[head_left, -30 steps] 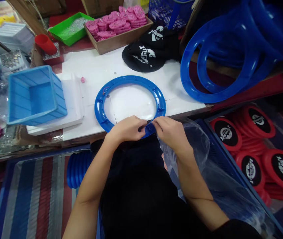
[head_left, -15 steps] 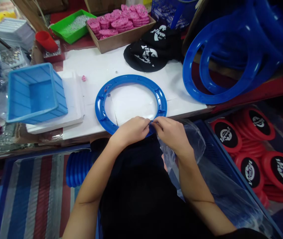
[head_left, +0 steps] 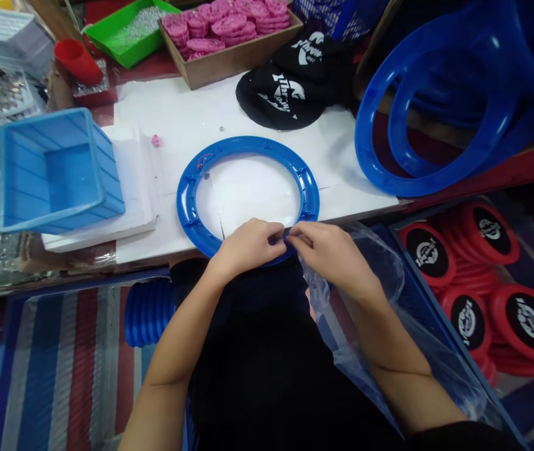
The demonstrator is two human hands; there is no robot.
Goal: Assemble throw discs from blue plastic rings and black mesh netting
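A blue plastic ring [head_left: 311, 191] lies on the white work surface [head_left: 342, 150], its near edge by the table's front. At that near edge my left hand [head_left: 254, 243] is closed, thumb and forefinger pinched together. My right hand [head_left: 328, 247] faces it, also in a pinch, its fingertips almost meeting the left ones. Whatever is between the fingertips is too small or hidden to name. A thin reddish wire [head_left: 204, 160] sits in the ring's channel at upper left. Clear plastic film [head_left: 316, 282] hangs below my right hand.
A blue bin [head_left: 62, 169] stands at left. Behind are a green tray [head_left: 128, 44], a carton of pink parts [head_left: 229, 66] and black printed fabric discs [head_left: 271, 103]. More blue rings [head_left: 365, 144] lean at right; red discs [head_left: 525, 319] fill a crate.
The view has shifted slightly. My fingertips stay near the ring's near edge, with a small gap now visible inside my left hand's pinch. The ring stays in place.
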